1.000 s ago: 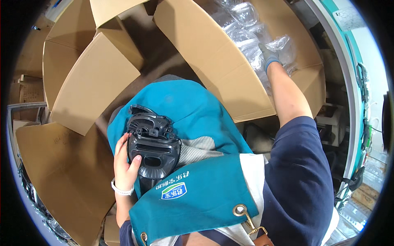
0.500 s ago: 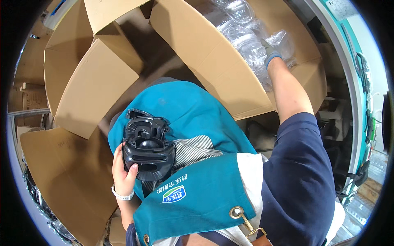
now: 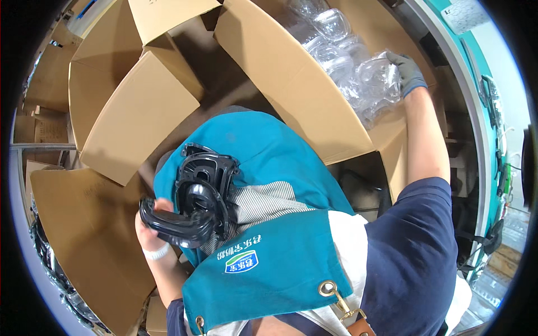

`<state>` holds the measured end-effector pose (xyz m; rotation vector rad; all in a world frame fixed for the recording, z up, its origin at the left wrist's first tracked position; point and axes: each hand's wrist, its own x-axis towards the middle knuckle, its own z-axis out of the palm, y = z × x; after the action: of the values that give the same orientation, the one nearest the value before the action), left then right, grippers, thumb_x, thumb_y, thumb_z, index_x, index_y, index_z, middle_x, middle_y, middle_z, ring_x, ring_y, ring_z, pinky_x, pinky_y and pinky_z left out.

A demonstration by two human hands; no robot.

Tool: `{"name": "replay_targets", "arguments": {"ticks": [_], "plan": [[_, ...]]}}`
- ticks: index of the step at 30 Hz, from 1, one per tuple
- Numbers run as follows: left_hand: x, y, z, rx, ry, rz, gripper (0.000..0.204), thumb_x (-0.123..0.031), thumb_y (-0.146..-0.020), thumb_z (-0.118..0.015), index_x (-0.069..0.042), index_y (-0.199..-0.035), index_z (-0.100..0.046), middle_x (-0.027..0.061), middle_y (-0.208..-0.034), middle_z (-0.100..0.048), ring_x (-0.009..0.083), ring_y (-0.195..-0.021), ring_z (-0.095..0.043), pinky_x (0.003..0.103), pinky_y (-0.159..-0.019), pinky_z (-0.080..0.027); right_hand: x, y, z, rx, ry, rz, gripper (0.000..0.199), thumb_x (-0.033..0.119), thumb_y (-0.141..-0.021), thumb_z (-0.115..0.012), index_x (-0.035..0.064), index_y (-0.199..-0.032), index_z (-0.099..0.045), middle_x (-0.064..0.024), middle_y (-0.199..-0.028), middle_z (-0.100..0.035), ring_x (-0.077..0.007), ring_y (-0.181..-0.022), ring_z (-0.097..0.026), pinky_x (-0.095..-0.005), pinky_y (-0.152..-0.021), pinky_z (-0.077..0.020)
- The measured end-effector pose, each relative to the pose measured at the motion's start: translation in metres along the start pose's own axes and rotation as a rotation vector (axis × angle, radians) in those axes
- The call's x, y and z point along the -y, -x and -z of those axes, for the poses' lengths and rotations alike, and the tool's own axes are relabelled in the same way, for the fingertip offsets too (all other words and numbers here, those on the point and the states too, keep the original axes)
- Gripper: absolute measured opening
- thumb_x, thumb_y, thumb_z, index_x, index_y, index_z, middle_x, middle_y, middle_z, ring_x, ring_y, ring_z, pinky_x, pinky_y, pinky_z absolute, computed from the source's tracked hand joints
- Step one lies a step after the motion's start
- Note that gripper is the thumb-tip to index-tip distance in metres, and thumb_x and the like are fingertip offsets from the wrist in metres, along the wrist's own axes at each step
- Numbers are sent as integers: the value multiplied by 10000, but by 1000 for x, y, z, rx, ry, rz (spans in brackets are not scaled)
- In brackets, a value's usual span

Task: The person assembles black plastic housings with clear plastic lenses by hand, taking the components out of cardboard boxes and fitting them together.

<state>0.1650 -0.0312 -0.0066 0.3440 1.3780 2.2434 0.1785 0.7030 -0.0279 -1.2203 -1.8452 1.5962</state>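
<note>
Left hand [image 3: 147, 238] grips a black plastic part [image 3: 182, 228], aproned lap [image 3: 263, 145] there for support! Gloved right hand [image 3: 409, 73] seems closed on a clear shell [image 3: 381, 78].

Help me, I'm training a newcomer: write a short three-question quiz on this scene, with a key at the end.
1. True or false: the right hand wears a glove.

2. What colour is the curved plastic part in the left hand?
A. Red
B. Black
C. White

3. Fill the gap: the clear plastic pieces lie in an open ____ box.

Key: 1 true; 2 B; 3 cardboard.
</note>
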Motion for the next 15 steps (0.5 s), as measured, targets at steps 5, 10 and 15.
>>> {"name": "replay_targets", "arguments": {"ticks": [5,10,15], "plan": [[29,-29,5,-59,215,23,434,-222,-659,-650,-6,-1035,-630,165,-1037,-579,295,-1071,-498,394,-1004,-356,3,22,0,250,-122,-25,278,95,-748,-709,16,-1005,-635,-89,-955,-653,-194,-830,-622,-335,-738,-507],[26,-22,14,184,347,-184,432,-455,-765,-655,-179,-1096,-674,108,-1113,-547,288,-1100,-462,384,-1028,-303,54,89,-15,500,-434,65,348,69,-836,-632,2,-1173,-573,-83,-1021,-650,-182,-913,-631,-305,-821,-520],[-5,-30,-16,107,251,-124,312,-529,-796,-627,-228,-852,-689,240,-1528,-118,377,-1413,-157,421,-1132,-200,131,233,-92,1068,-694,200,432,130,-867,-589,7,-1275,-519,-107,-1226,-570,-195,-1063,-588,-309,-919,-482]]}}
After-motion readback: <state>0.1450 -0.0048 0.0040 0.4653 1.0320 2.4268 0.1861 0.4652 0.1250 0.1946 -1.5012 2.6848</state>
